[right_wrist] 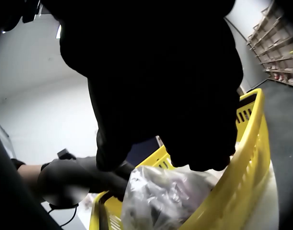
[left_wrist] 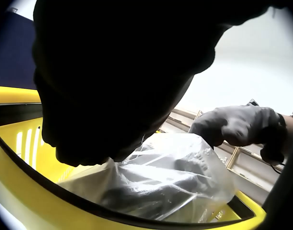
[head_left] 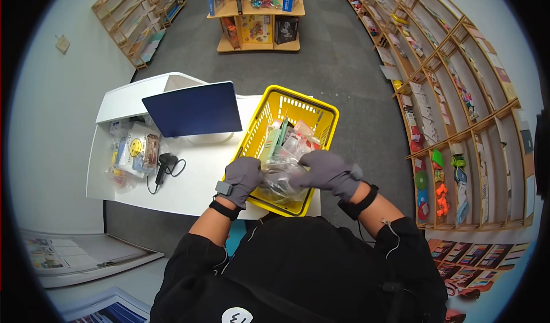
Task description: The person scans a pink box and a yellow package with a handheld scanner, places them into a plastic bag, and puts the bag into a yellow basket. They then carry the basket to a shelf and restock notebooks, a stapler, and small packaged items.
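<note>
In the head view, a yellow shopping basket (head_left: pixel 332 122) holds a crumpled clear plastic bag (head_left: pixel 283 179) at its near end. My gloved left hand (head_left: pixel 243 179) is at the basket's left rim, and its curled fingers grip the bag's edge. My gloved right hand (head_left: pixel 329 174) is over the opposite side of the bag, its fingers blurred. The right wrist view shows that hand's thumb and fingers apart above the plastic. Beyond the bag lie a green packaged item (head_left: pixel 270 142) and several other wrapped goods, partly hidden under the plastic.
The basket stands on a white counter (head_left: pixel 195 194). To its left are a dark monitor (head_left: pixel 195 111), a black handheld scanner (head_left: pixel 165 165) and a heap of bagged goods (head_left: pixel 134 151). Wooden shelves (head_left: pixel 458 122) line the right wall, with a display stand (head_left: pixel 258 30) farther back.
</note>
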